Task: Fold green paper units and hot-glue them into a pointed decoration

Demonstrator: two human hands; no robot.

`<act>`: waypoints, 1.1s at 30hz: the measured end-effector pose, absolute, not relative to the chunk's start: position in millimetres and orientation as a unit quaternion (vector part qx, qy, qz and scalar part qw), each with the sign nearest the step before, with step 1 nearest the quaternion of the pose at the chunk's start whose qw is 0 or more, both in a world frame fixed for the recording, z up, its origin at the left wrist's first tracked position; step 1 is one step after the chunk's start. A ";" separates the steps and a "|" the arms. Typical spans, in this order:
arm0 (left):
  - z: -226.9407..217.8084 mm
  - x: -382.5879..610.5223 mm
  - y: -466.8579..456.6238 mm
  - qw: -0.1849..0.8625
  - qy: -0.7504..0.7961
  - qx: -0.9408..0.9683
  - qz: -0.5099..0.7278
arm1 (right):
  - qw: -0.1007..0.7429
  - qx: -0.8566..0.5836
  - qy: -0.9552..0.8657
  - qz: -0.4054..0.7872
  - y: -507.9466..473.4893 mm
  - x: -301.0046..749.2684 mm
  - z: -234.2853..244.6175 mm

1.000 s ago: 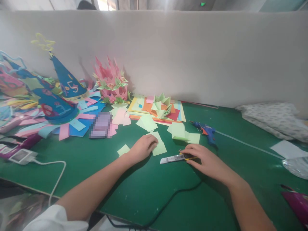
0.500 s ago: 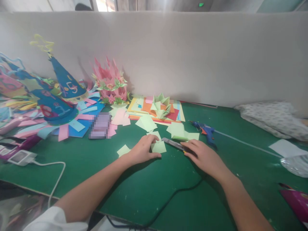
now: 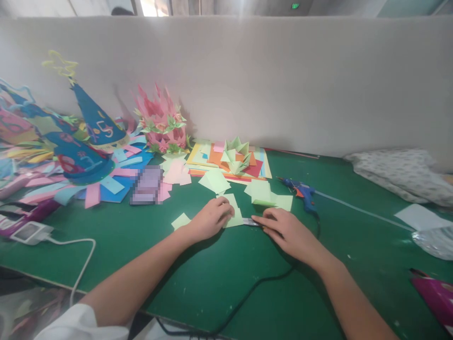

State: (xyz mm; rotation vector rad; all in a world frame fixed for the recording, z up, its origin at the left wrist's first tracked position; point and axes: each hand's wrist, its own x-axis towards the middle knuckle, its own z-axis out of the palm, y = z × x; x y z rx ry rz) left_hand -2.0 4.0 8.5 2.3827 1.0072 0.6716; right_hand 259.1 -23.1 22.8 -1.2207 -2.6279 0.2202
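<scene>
My left hand [image 3: 214,218] has its fingers curled and closed on a light green paper piece [image 3: 234,219] lying on the green tabletop, holding it down. My right hand [image 3: 288,230] grips a grey utility knife [image 3: 250,222], its fingers laid along the handle. The knife's front end meets the right edge of that paper; whether its tip goes underneath I cannot tell. Just left of my left wrist is another green paper square [image 3: 181,221]. Beyond my hands are more green squares [image 3: 214,181] and a folded green stack [image 3: 261,191].
A blue glue gun [image 3: 300,191] lies at the right, its black cord [image 3: 260,282] running past my right arm. At the back, a green folded-paper ring [image 3: 236,156] rests on coloured sheets [image 3: 198,160]. Blue cone hats [image 3: 95,118], a pink paper crown [image 3: 161,118] and a phone [image 3: 146,185] stand or lie left.
The knife has swung from slanting across the paper's upper right to lying nearly level at its right edge. My right hand moved slightly left; my left thumb and fingers drew together.
</scene>
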 end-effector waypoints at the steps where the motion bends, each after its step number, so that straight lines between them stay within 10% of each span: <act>1: 8.2 -2.0 4.4 0.222 0.360 0.874 0.239 | 0.118 -0.417 -0.898 0.074 -23.4 257.2 22.1; 33: 8.4 -8.0 21.6 0.249 0.305 0.891 0.227 | 0.128 -0.385 -0.910 0.087 -19.4 243.3 22.1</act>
